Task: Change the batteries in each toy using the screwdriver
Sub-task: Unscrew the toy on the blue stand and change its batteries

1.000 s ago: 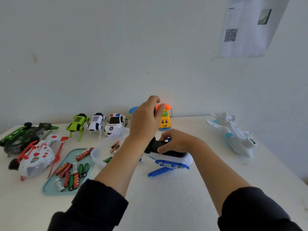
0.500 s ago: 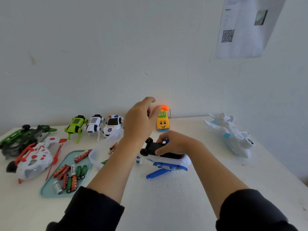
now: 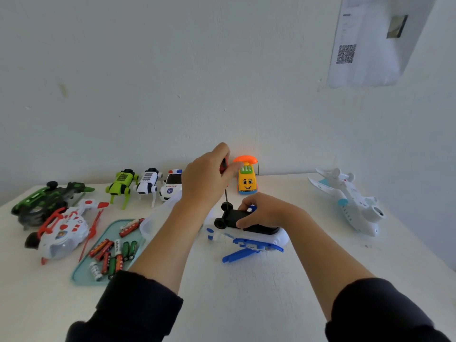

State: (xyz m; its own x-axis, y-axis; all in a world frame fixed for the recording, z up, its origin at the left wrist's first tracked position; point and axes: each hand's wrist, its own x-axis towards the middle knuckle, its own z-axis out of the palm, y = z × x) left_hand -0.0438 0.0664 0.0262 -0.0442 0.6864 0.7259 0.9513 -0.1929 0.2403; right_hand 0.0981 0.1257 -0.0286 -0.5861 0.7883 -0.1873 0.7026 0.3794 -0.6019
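A white and blue toy helicopter [image 3: 249,239] lies upside down in the middle of the table, black underside and wheels up. My right hand [image 3: 262,210] grips its black underside and holds it still. Just above and left of it, my left hand [image 3: 206,180] is closed around a screwdriver [image 3: 225,183] with a red and black handle. The thin shaft points straight down to the toy's underside near the wheels. Loose batteries [image 3: 111,255] lie on a teal tray [image 3: 81,274] at the left.
A clear plastic box [image 3: 150,224] stands behind my left forearm. Along the back are a green robot dog [image 3: 122,180], a white robot dog [image 3: 148,181], a police car [image 3: 171,186] and a yellow toy phone [image 3: 246,180]. A green helicopter [image 3: 47,201] and a red-white one [image 3: 61,230] lie left; a white plane [image 3: 350,201] right.
My left hand has shifted slightly left and up with the screwdriver, so the shaft now shows. The right hand stays on the helicopter. The camera has moved a little.
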